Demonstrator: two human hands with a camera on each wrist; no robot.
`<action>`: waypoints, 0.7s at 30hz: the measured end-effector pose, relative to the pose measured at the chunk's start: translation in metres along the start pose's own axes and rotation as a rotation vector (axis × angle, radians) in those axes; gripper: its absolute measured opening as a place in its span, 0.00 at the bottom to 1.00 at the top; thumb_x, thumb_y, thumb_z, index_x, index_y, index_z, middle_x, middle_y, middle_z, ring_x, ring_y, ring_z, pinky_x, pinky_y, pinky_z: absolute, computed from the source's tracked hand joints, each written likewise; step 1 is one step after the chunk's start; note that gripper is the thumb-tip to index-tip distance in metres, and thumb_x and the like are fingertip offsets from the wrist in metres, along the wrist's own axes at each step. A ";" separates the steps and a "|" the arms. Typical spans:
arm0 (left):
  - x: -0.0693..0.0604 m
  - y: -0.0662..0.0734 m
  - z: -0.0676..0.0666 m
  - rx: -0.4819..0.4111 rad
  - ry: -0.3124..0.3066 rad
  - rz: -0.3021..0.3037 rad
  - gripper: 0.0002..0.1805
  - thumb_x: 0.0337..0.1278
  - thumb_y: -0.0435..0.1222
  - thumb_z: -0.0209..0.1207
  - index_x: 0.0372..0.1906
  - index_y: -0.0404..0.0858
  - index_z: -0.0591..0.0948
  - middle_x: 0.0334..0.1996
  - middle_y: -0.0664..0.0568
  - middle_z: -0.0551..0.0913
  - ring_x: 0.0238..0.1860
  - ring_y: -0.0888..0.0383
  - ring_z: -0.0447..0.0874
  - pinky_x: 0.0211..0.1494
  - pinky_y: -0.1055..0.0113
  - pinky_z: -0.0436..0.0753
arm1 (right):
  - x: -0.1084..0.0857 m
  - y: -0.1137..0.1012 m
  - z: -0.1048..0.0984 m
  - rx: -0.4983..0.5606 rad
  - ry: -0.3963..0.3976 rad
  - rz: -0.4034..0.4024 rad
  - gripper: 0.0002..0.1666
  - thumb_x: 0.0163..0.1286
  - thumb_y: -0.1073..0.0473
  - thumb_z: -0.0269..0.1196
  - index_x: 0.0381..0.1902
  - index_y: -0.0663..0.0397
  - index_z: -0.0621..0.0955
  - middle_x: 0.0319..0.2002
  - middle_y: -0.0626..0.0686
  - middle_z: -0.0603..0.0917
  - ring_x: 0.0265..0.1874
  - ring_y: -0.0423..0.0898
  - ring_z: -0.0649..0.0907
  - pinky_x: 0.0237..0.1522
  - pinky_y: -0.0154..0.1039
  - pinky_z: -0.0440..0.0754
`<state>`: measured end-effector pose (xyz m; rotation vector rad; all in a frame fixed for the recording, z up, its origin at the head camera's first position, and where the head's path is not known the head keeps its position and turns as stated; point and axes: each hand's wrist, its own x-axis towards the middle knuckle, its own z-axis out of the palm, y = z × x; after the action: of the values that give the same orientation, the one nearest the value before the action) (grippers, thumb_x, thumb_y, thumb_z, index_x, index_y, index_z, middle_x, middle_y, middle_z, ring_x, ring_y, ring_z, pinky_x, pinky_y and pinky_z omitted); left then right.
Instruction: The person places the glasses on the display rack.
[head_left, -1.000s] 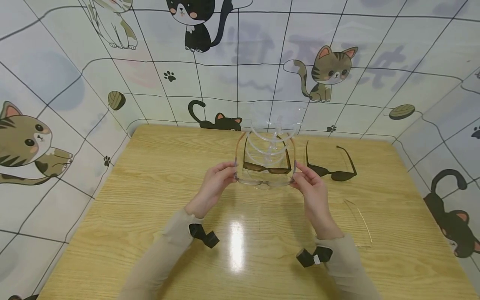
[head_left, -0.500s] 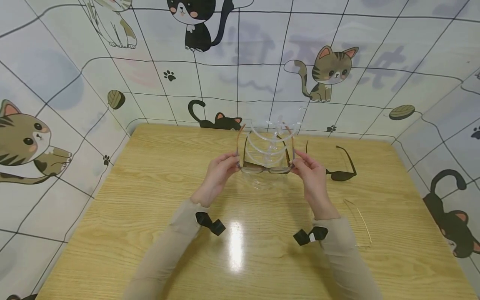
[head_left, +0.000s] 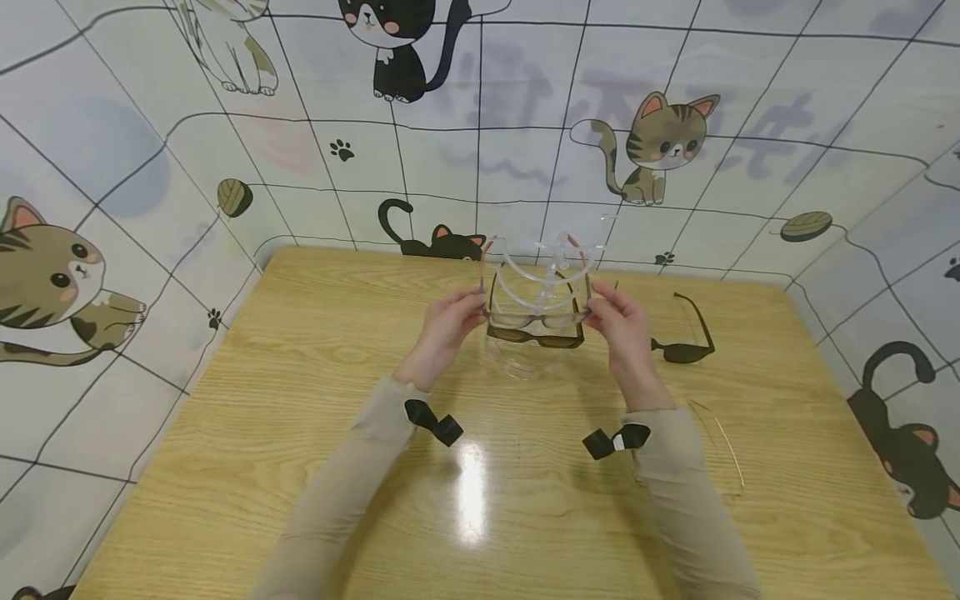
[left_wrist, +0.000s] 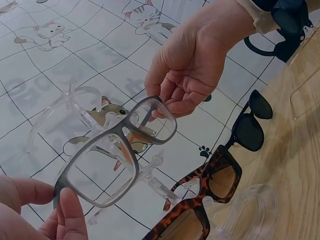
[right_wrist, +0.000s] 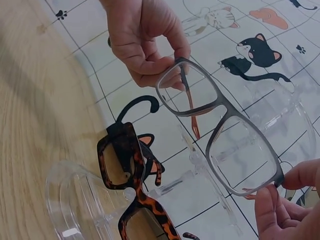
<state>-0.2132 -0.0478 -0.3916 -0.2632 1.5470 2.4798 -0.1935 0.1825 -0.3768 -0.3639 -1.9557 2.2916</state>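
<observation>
Grey-framed eyeglasses [left_wrist: 125, 131] with orange-tipped temples are held level between both hands, lenses facing the person. My left hand [head_left: 450, 329] pinches one hinge corner, and my right hand [head_left: 622, 333] pinches the other. Behind and around the glasses rises a clear plastic display stand [head_left: 547, 293] with curved arms. On a lower tier sit tortoiseshell sunglasses [right_wrist: 142, 197] with brown lenses, just below the grey pair in the head view. Whether the grey frame touches the stand, I cannot tell. The stand's clear base [right_wrist: 60, 200] rests on the table.
Black sunglasses [head_left: 686, 352] lie right of the stand, partly hidden by the right hand. Thin gold-rimmed glasses [head_left: 729, 450] lie nearer on the right, partly behind the sleeve. A cat-patterned backdrop [head_left: 517, 150] rises behind the wooden table [head_left: 300, 375].
Both hands have moved forward and up in the head view, carrying the grey eyeglasses from in front of the tortoiseshell sunglasses to above them, close to the stand's upper arms.
</observation>
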 end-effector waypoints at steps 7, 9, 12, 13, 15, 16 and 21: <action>0.008 -0.002 0.004 -0.043 0.016 0.008 0.19 0.59 0.25 0.55 0.56 0.22 0.72 0.25 0.53 0.79 0.22 0.65 0.77 0.31 0.79 0.79 | 0.010 0.002 0.001 0.008 0.034 0.011 0.18 0.66 0.70 0.56 0.54 0.69 0.75 0.28 0.46 0.81 0.27 0.39 0.80 0.36 0.26 0.81; 0.010 -0.004 0.005 -0.054 0.018 0.011 0.18 0.59 0.25 0.56 0.54 0.22 0.74 0.24 0.53 0.79 0.22 0.65 0.77 0.30 0.79 0.79 | 0.012 0.003 0.000 0.012 0.038 0.016 0.17 0.66 0.70 0.56 0.53 0.68 0.76 0.29 0.46 0.81 0.28 0.40 0.80 0.35 0.26 0.81; 0.014 -0.006 0.007 -0.064 0.024 0.015 0.16 0.58 0.25 0.56 0.51 0.23 0.76 0.23 0.52 0.79 0.21 0.64 0.77 0.29 0.79 0.79 | 0.014 0.004 -0.001 0.019 0.050 0.018 0.14 0.66 0.71 0.56 0.49 0.66 0.77 0.29 0.47 0.81 0.29 0.41 0.80 0.34 0.25 0.80; 0.015 -0.007 0.007 -0.063 0.028 0.016 0.15 0.58 0.25 0.56 0.51 0.23 0.76 0.23 0.52 0.79 0.21 0.64 0.77 0.29 0.79 0.79 | 0.015 0.005 -0.001 0.026 0.055 0.018 0.12 0.66 0.71 0.57 0.48 0.64 0.78 0.29 0.47 0.81 0.28 0.42 0.80 0.33 0.25 0.80; 0.017 -0.009 0.008 -0.064 0.037 0.018 0.14 0.58 0.25 0.57 0.49 0.24 0.77 0.23 0.52 0.79 0.21 0.65 0.77 0.29 0.79 0.79 | 0.017 0.006 -0.002 0.042 0.067 0.017 0.10 0.65 0.71 0.57 0.43 0.62 0.79 0.28 0.47 0.81 0.27 0.42 0.81 0.32 0.25 0.81; 0.018 -0.010 0.008 -0.064 0.042 0.018 0.14 0.58 0.24 0.57 0.49 0.24 0.77 0.23 0.52 0.79 0.21 0.64 0.77 0.28 0.79 0.79 | 0.017 0.007 -0.002 0.049 0.069 0.017 0.08 0.65 0.72 0.57 0.41 0.61 0.79 0.27 0.47 0.81 0.27 0.42 0.81 0.31 0.25 0.81; 0.020 -0.012 0.008 -0.046 0.060 0.019 0.16 0.58 0.25 0.57 0.51 0.23 0.76 0.23 0.52 0.80 0.21 0.65 0.77 0.28 0.79 0.79 | 0.021 0.011 -0.003 0.069 0.068 0.026 0.06 0.65 0.72 0.58 0.37 0.59 0.79 0.27 0.47 0.82 0.27 0.41 0.81 0.32 0.26 0.81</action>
<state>-0.2298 -0.0335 -0.4037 -0.3341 1.5236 2.5471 -0.2121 0.1885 -0.3908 -0.4571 -1.8454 2.3238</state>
